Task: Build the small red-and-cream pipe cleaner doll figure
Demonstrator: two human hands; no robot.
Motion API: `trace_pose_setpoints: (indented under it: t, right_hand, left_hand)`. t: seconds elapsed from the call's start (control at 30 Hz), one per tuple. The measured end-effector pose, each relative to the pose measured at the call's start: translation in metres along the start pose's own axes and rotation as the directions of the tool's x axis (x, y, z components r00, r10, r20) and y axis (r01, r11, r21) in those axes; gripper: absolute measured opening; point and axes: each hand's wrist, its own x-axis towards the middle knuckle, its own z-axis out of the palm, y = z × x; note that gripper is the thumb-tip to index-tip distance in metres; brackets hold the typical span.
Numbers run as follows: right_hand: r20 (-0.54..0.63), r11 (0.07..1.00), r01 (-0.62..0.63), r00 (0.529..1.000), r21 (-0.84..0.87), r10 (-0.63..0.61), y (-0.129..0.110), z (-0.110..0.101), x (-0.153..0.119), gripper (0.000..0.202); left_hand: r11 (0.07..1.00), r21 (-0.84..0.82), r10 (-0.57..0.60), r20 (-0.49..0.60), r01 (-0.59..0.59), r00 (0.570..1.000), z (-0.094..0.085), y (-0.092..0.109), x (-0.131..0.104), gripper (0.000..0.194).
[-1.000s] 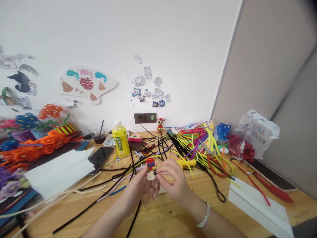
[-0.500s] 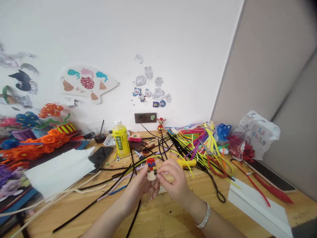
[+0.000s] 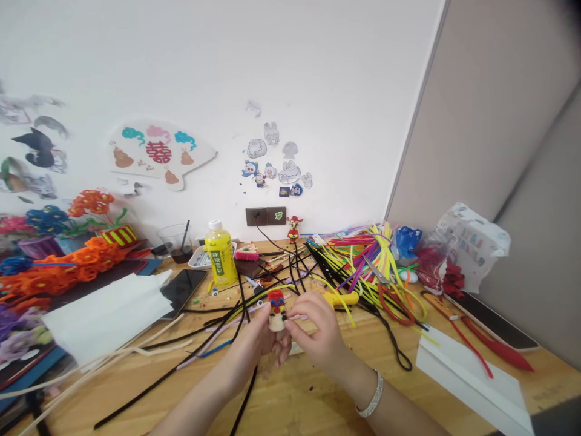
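Note:
A small pipe-cleaner figure head is held up over the middle of the table, with a red, blue and yellow top, a cream lower part and dark spots at its sides. My left hand grips it from the left, thumb along its edge and fingers curled beneath. At its right side, the thumb and index finger of my right hand pinch close to a dark spot; whatever is between those fingertips is too small to make out. Black pipe cleaners lie left of my hands.
A yellow drink bottle and a phone stand and lie to the left. A yellow-handled tool and a heap of coloured pipe cleaners lie right. A red-hatted figurine stands by the wall; white paper lies front right.
My right fingertips have shifted slightly at the figure head's right side. The left hand keeps its hold, and the whole view has moved a touch.

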Motion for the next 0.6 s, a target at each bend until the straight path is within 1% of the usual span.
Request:
trace_pose_setpoints:
  t: [0.2, 0.37, 0.43, 0.53, 0.6]
  right_hand:
    - [-0.002, 1.000, 0.004, 1.000, 0.001, -0.004, 0.0007, 0.0005, 0.0005, 0.006]
    - [0.001, 1.000, -0.002, 1.000, -0.015, 0.002, 0.0018, 0.0006, -0.0003, 0.006]
    - [-0.004, 1.000, -0.006, 1.000, -0.025, 0.005, 0.0035, 0.0008, -0.0014, 0.006]
    - [-0.003, 0.999, -0.007, 1.000, -0.039, 0.007, 0.0065, 0.0007, -0.0025, 0.006]
    - [0.002, 0.999, -0.008, 1.000, -0.050, 0.008, 0.0082, 0.0002, -0.0023, 0.006]
  left_hand:
    - [1.000, 0.003, 0.015, -0.040, -0.015, 0.999, 0.0028, 0.0000, 0.0011, 0.050]
    - [0.999, -0.025, 0.030, -0.013, -0.030, 0.999, 0.0031, 0.0026, 0.0021, 0.051]
    - [0.999, -0.007, 0.049, -0.043, -0.050, 0.998, 0.0027, 0.0025, 0.0021, 0.046]
    - [0.996, 0.028, 0.083, -0.125, -0.080, 0.989, 0.0032, 0.0015, 0.0012, 0.036]
    - [0.995, 0.024, 0.101, -0.154, -0.098, 0.983, 0.0044, 0.0015, 0.0004, 0.035]
